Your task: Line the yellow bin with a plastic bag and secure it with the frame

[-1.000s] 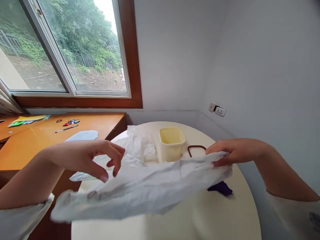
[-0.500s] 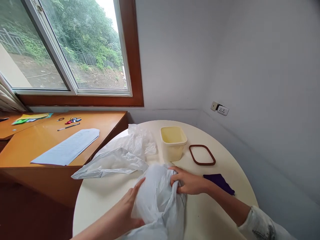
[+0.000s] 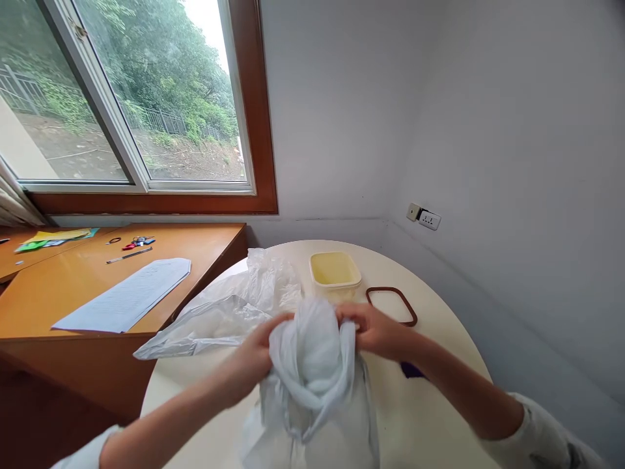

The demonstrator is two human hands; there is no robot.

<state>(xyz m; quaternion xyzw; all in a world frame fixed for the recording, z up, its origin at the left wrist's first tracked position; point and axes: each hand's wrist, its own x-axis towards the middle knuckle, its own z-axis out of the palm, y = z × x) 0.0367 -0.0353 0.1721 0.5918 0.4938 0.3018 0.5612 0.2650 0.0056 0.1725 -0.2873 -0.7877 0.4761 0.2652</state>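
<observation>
Both my hands hold a white plastic bag (image 3: 312, 378) up over the round cream table (image 3: 430, 417). My left hand (image 3: 256, 355) grips the bag's left side with closed fingers. My right hand (image 3: 375, 329) grips its right side, fingers curled into the plastic. The bag's mouth bulges open between them and the rest hangs down crumpled. Just behind the bag stands a pale yellow open tub (image 3: 335, 271).
More clear plastic bags (image 3: 229, 312) lie on the table's left. A brown rectangular seal ring (image 3: 391, 305) lies right of the tub, and a purple cloth (image 3: 413, 371) peeks under my right wrist. A wooden desk (image 3: 88, 286) with papers stands left; a wall socket (image 3: 424, 218) is at right.
The bag was stretched wide between my hands, then bunched on the table; now both hands have lifted it and hold its mouth open in front of the tub.
</observation>
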